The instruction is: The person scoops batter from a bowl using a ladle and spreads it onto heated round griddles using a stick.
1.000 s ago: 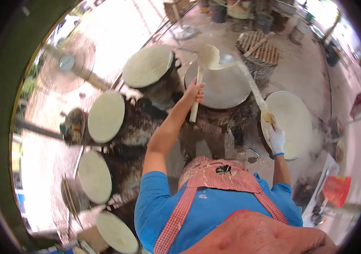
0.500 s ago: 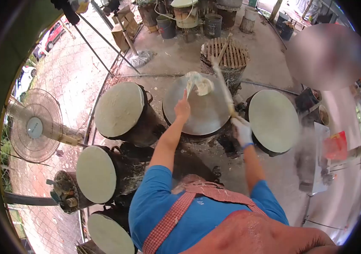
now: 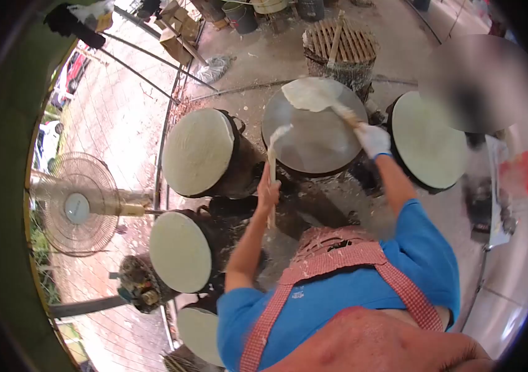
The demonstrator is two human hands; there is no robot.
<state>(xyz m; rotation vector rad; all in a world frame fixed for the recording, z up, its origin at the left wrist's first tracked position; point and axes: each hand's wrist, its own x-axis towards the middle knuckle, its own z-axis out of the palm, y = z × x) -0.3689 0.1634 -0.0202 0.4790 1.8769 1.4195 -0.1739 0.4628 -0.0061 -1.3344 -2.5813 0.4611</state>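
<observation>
My bare left hand (image 3: 268,193) is closed around a wooden stick (image 3: 272,162), its upper end coated with pale batter. That end reaches over the near left side of a round grey griddle (image 3: 313,139). In my right hand (image 3: 374,140), which wears a white glove, is the wooden handle of a paddle (image 3: 346,115). The handle slants over the griddle toward a lump of pale batter (image 3: 310,94) at its far side. Batter and blur hide the paddle's far end, so its shape is unclear.
Round griddles covered with pale sheets stand to the left (image 3: 199,152), lower left (image 3: 180,252) and right (image 3: 429,139). A slatted wooden rack (image 3: 341,42) sits on a drum behind. At far left is a fan (image 3: 78,208); a red bag (image 3: 517,175) lies at right.
My left hand has drawn the stick back toward me, away from the batter. The paddle in my right hand has swung left over the griddle to the batter, which looks flatter. The camera view has shifted.
</observation>
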